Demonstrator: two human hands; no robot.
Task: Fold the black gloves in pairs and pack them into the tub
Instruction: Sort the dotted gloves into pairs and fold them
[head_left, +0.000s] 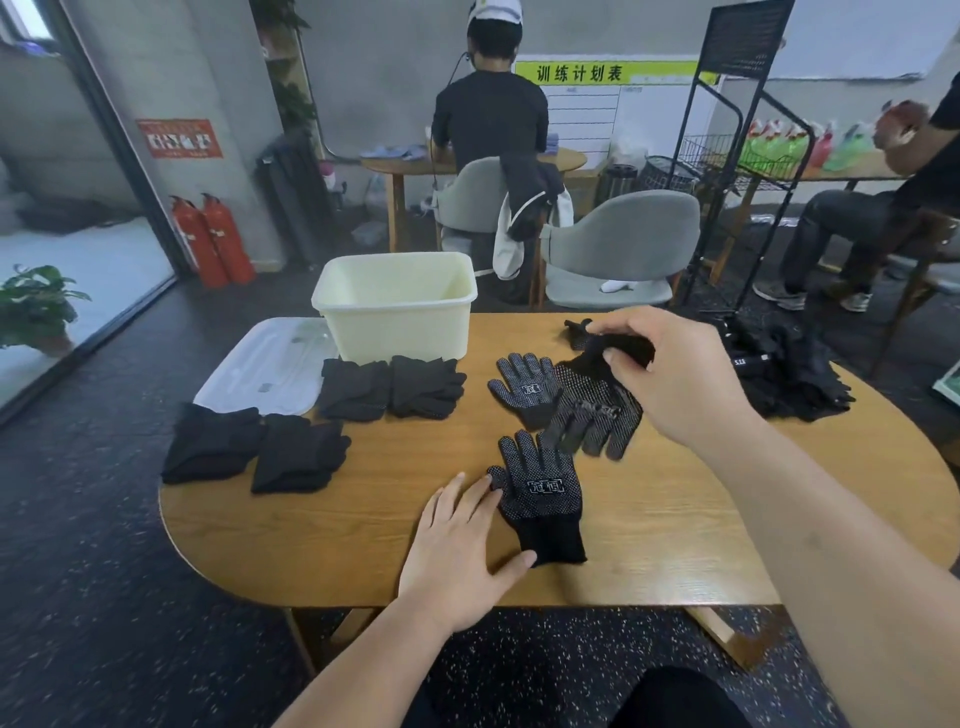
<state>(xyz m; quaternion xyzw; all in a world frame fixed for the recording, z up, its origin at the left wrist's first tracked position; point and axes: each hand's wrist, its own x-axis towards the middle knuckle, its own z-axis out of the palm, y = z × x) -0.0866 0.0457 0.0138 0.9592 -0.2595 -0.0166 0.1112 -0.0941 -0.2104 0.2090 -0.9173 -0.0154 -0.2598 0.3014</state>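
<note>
The left hand (462, 540) lies flat on the light brown wooden surface (675, 519). Its grip is spread, with straight fingers. The fingertips and thumb touch the side of the near black dotted knit glove (543, 499). That glove lies flat, with a white label on it and its fingers pointing away.

A bit farther on, the right hand (675, 374) is up above the surface. Its grip pinches the cuff of the hanging black dotted glove (597, 410), whose fingers droop down to the surface. Just left of it lies the flat black dotted glove (524, 387).

Over on the left sit four folded black glove bundles (298, 457), in two rows of two. A see-through white plastic lid (265, 369) lies beside them.

Behind the far bundles stands the cream plastic tub (397, 306), open on top. At the far right is a loose pile of black gloves (789, 374).
</note>
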